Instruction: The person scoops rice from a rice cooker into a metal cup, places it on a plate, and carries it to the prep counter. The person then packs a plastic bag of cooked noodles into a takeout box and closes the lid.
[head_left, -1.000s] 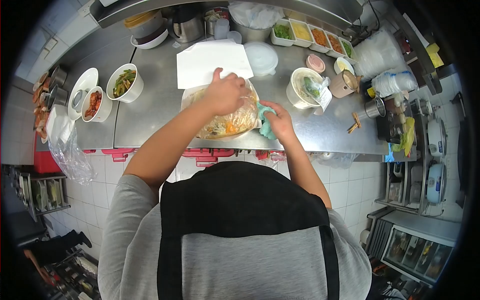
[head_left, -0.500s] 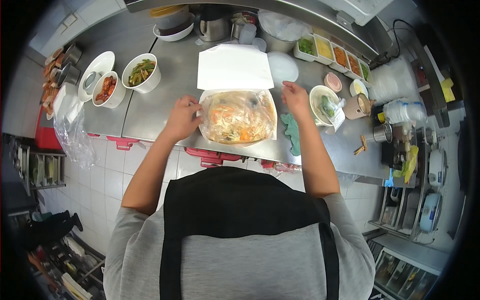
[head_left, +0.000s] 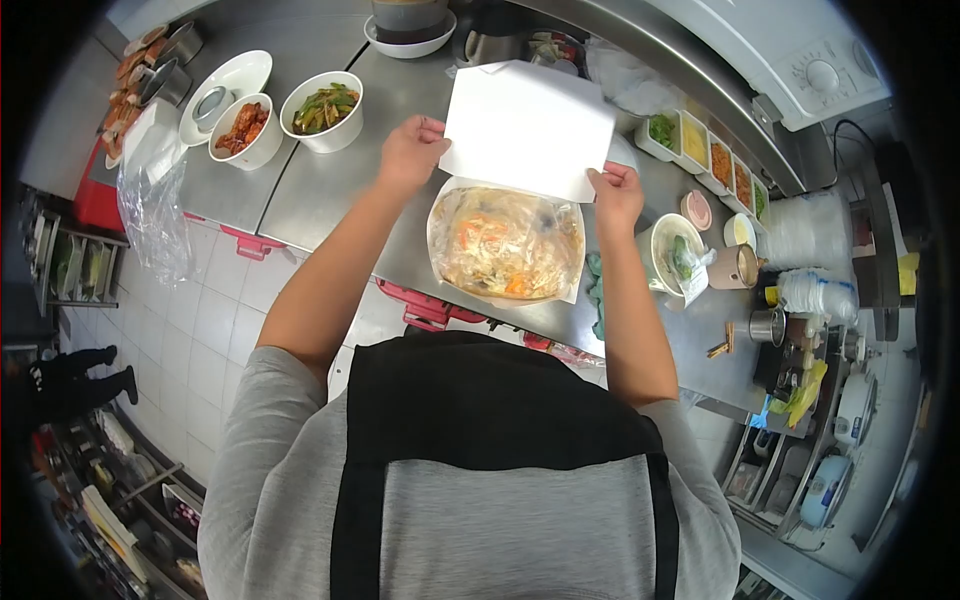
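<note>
A white takeout box (head_left: 434, 262) stands near the counter's front edge with its lid raised. Inside it lies food in a clear plastic bag (head_left: 508, 243), with orange and pale bits showing through. The box lid (head_left: 530, 128) tilts up behind the food. At its left edge, my left hand (head_left: 411, 156) is closed, fingertips pinching the cardboard. Thumb and fingers of my right hand (head_left: 618, 196) grip the lid's lower right corner. A green cloth (head_left: 597, 295) lies beside the box, partly behind my right forearm.
To the left stand a bowl of green vegetables (head_left: 322, 112) and a bowl of reddish food (head_left: 246, 132). Topping containers (head_left: 692, 142) line the back right, near a white bowl (head_left: 668, 255) and a saucepan (head_left: 735, 266). Someone's dark-clothed legs (head_left: 85, 385) show at far left.
Both my hands have moved up to the lid and taken hold of its sides. The lid looks tilted further forward. The whole view has shifted and turned slightly.
</note>
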